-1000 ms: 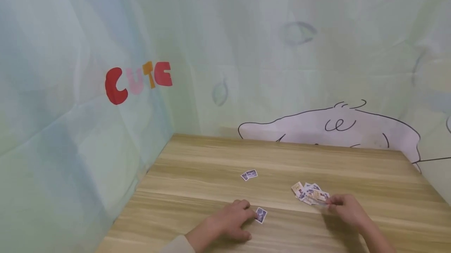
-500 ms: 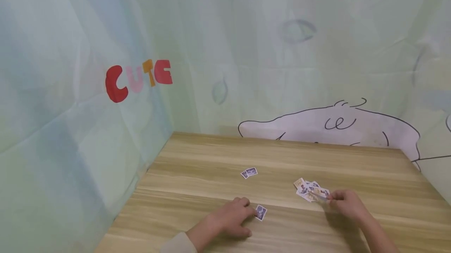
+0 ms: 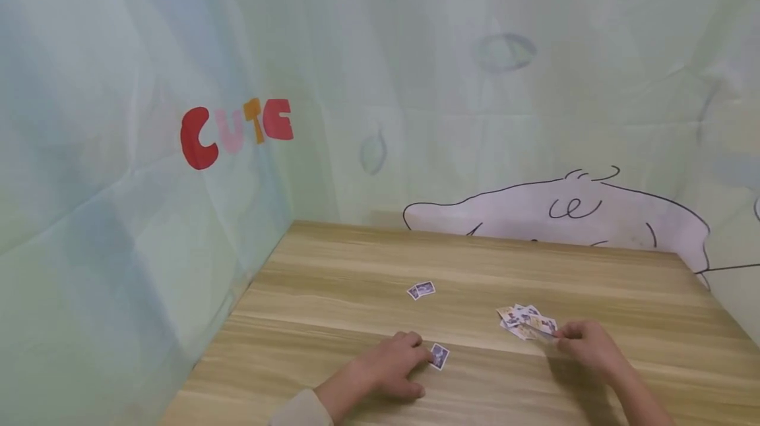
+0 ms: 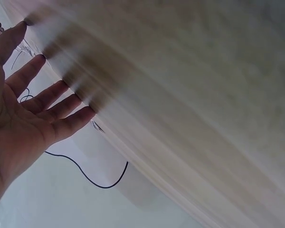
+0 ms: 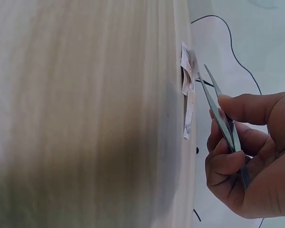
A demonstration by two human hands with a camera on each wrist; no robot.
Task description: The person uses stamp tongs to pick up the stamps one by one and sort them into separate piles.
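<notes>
A pair of metal tweezers (image 5: 223,124) is held in my right hand (image 3: 594,350), between the thumb and curled fingers. In the right wrist view the tweezer tips stand apart, with no card visibly caught between them. They reach over a loose pile of small picture cards (image 3: 527,322), some orange, some purple. My left hand (image 3: 392,366) rests on the table with its fingers spread, as the left wrist view also shows. Its index fingertip touches the left edge of a single purple card (image 3: 440,357). Two overlapping purple cards (image 3: 423,290) lie farther back.
The wood-grain table (image 3: 332,261) runs back to a pale printed curtain (image 3: 415,83), which also hangs along the left side. A dark curved line (image 5: 232,42) shows on the backdrop in the right wrist view.
The pile's upper-left orange card has shifted slightly right and now lies flatter than half a second ago. The tweezers have come into clearer view over the pile. My left hand has stayed put.
</notes>
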